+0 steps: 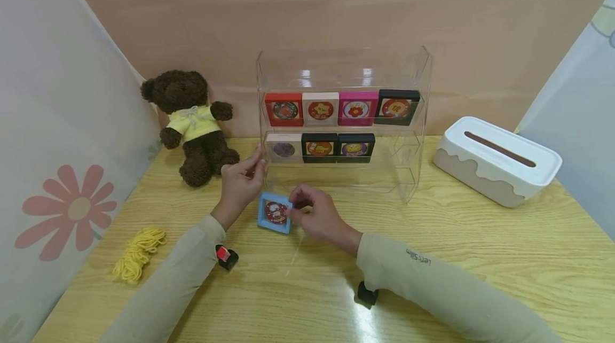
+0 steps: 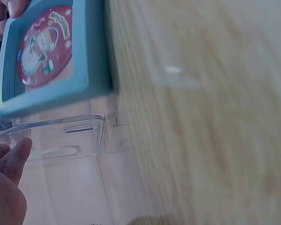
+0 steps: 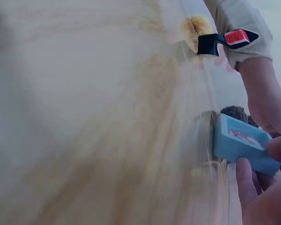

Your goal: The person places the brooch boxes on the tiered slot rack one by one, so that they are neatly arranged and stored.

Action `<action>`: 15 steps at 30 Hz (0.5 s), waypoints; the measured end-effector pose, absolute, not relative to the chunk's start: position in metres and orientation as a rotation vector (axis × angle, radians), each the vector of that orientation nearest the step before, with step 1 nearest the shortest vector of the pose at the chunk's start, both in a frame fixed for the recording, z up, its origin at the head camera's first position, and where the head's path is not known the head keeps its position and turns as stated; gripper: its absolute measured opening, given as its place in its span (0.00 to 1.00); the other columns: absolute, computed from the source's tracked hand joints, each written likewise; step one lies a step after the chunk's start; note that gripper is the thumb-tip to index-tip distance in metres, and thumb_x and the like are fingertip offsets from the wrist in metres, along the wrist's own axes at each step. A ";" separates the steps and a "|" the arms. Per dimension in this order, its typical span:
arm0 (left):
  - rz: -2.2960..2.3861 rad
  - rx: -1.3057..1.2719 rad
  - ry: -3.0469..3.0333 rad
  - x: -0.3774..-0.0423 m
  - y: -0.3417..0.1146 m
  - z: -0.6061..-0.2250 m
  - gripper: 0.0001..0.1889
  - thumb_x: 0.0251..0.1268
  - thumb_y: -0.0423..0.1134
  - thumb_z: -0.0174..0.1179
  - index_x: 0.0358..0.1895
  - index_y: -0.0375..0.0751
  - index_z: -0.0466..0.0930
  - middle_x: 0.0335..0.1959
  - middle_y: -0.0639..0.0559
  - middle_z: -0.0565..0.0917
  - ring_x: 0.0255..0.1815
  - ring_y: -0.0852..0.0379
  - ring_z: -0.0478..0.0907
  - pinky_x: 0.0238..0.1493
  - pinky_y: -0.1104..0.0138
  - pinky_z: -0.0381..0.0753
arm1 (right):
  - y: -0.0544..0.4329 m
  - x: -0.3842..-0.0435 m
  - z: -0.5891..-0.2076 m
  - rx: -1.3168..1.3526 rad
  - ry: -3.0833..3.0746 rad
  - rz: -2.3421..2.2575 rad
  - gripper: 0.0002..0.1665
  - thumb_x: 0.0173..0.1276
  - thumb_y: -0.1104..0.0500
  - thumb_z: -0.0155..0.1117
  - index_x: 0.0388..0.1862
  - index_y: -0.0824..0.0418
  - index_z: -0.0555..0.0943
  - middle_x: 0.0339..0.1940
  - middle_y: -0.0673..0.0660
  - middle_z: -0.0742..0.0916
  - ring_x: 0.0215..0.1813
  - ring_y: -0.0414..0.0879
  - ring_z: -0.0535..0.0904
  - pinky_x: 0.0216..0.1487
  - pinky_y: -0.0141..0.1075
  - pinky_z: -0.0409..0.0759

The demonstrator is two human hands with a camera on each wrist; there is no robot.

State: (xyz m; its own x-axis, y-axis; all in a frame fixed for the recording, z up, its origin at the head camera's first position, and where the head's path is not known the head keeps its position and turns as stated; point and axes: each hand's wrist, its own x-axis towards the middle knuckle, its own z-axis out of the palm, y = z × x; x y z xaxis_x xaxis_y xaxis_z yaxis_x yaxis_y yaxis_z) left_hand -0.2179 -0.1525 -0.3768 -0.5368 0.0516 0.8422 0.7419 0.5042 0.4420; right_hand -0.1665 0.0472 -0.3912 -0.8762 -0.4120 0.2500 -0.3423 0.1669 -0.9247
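A clear acrylic display rack (image 1: pixel 384 172) stands on the table, with several small square frames on two of its tiers. My left hand (image 1: pixel 242 180) is at the rack's left side and pinches its edge between thumb and fingers. My right hand (image 1: pixel 317 213) pinches the right side of a light blue square frame (image 1: pixel 261 215), in front of the rack's lower left corner. Inside the frame is a round red picture (image 2: pixel 44 47) of a snowman. The left wrist view shows the frame tilted, close to the camera; the right wrist view shows the thumb and fingers on its end.
A brown teddy bear (image 1: pixel 194 142) in a yellow shirt sits left of the rack. A bundle of yellow yarn (image 1: pixel 139 255) lies at the front left. On the right is a white and beige tissue box (image 1: pixel 480 166). A black frame (image 1: pixel 355 146) ends the lower filled row.
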 end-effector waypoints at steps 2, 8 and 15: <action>-1.073 -0.653 -1.938 -0.218 -0.152 -0.376 0.17 0.56 0.21 0.61 0.50 0.29 0.80 0.35 0.38 0.84 0.13 0.55 0.80 0.13 0.73 0.73 | 0.053 -0.167 -0.391 -0.780 2.330 -1.884 0.06 0.62 0.70 0.65 0.35 0.62 0.77 0.34 0.53 0.84 0.40 0.47 0.80 0.42 0.42 0.78; -1.065 -0.650 -1.942 -0.219 -0.153 -0.377 0.16 0.56 0.21 0.61 0.50 0.29 0.80 0.35 0.39 0.84 0.12 0.56 0.79 0.14 0.73 0.73 | 0.073 -0.167 -0.383 -0.760 2.273 -1.940 0.03 0.64 0.70 0.63 0.36 0.65 0.79 0.35 0.57 0.86 0.43 0.50 0.81 0.43 0.44 0.78; -1.080 -0.650 -1.931 -0.220 -0.153 -0.378 0.16 0.55 0.20 0.60 0.49 0.28 0.80 0.36 0.37 0.83 0.09 0.57 0.76 0.13 0.74 0.70 | 0.089 -0.165 -0.368 -0.726 2.267 -1.955 0.04 0.64 0.73 0.60 0.38 0.72 0.78 0.36 0.65 0.85 0.41 0.55 0.81 0.40 0.39 0.80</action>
